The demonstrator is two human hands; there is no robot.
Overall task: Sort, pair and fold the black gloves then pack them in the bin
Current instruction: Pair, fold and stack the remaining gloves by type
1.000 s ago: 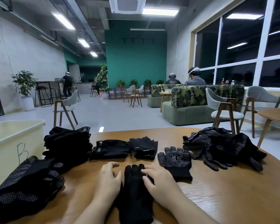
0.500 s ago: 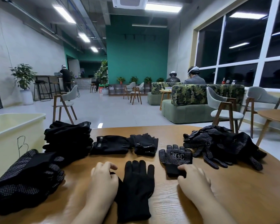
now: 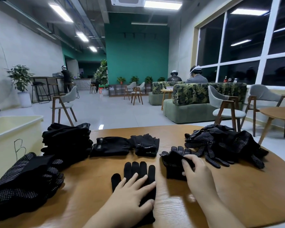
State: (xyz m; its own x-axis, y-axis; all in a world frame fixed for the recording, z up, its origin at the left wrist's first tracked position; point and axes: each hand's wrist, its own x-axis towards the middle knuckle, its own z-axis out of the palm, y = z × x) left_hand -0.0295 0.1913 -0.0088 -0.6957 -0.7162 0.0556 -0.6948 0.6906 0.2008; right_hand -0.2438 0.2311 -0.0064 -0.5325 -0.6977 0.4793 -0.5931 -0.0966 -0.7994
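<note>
left hand (image 3: 132,193): lies flat with straight fingers on a plain black glove (image 3: 138,171), pressing it to the table (image 3: 237,186) near the front edge, at the middle.
right hand (image 3: 196,171): pinches a dotted glove (image 3: 174,162) by its folded-over cuff, just right of the plain one; thumb and fingers curled round the fabric.
done, far left edge: tidy stack of folded plain gloves (image 3: 67,140), several layers high.
done, front left corner: stack of dotted gloves (image 3: 25,180), folded and overhanging toward the front edge.
partly done, middle toward the far edge: one folded labelled pair (image 3: 110,146) and beside it a smaller folded pair (image 3: 146,145), side by side, not yet stacked.
left to sort, far right edge: loose tangled heap of dotted gloves (image 3: 224,143), unpaired and unfolded.
bin (image 3: 15,137): pale, marked with a letter b, just off the left edge of the table; inside mostly hidden, no gloves visible in it.
progress, as a judgement: roughly past halfway on folding, going by two full stacks against one remaining heap; packing not yet begun as far as can be seen.
remaining: pair and fold the two gloves in hand with their partners, clear the heap, then move all stacks into the bin.
</note>
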